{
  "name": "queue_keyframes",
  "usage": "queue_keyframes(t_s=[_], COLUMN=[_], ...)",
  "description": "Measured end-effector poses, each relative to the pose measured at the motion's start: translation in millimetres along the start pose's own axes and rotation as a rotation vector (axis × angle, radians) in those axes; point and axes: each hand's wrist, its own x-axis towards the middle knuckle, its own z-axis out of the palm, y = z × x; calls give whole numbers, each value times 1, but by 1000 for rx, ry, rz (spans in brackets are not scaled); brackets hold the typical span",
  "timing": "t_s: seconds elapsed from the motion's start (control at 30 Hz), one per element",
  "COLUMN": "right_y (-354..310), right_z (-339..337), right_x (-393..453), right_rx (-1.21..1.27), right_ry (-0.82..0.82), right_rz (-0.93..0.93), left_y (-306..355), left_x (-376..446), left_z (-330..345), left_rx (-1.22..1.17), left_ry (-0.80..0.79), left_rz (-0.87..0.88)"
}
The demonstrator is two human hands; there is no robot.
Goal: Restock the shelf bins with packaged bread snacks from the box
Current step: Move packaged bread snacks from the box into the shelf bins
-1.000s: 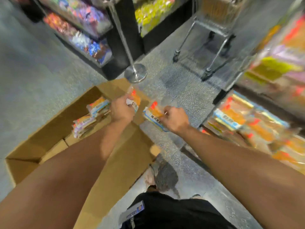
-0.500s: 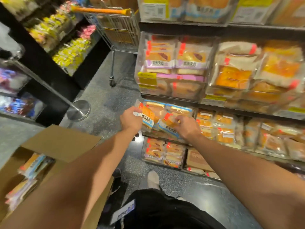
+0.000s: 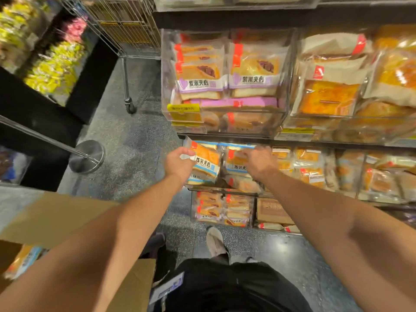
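Nearest you, the cardboard box point(image 3: 67, 219) sits on the floor well to the left of the clear shelf bin point(image 3: 222, 188), its flap open, with a few snack packs point(image 3: 22, 260) showing inside at the left edge. Your grey shoe point(image 3: 215, 242) stands on the speckled floor just below and in front of that bin.

Further out, both your hands reach the bin's front. Your left hand point(image 3: 180, 163) has its fingers curled round the left edge of a blue-banded bread pack point(image 3: 208, 162), held tilted at the bin's left half. Your right hand point(image 3: 258, 163) is at the bin's right half, fingers bent onto a second blue-banded pack point(image 3: 236, 161); how firmly it grips I cannot tell, since the back of the hand hides the fingertips.

Above the bin, another clear bin point(image 3: 225, 82) holds purple-banded bread packs. To the bin's left stand a metal post base point(image 3: 87, 156) and, beyond it, a wire trolley point(image 3: 121, 23).
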Motion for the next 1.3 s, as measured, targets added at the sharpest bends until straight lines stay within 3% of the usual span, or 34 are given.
queue_keyframes(t_s=[0.13,0.33,0.5,0.67,0.97,1.17,1.3], right_y=[-4,3,-1,-2,5,15,17], right_z=[16,38,36,50,51,53,47], right_x=[-7,-12,-25,-33,-40,-58,-74], right_rx=[-39,-66,-86,55,145,297,692], right_ry=[156,148,280,189,200,255,171], right_rz=[23,46,84,-56,-114,-114,31], left_y=[-6,-16,-23,-33,-36,-27,-24], left_x=[7,17,19,25,20,-4,-30], left_z=[1,6,7,6,5,9,21], left_rx=[-26,-61,-130,-196,-269,-320,-467], left_ry=[-4,-51,-57,-63,-86,-72,-110], left_rz=[-18,-47,-57,-99,-129,-123,-203])
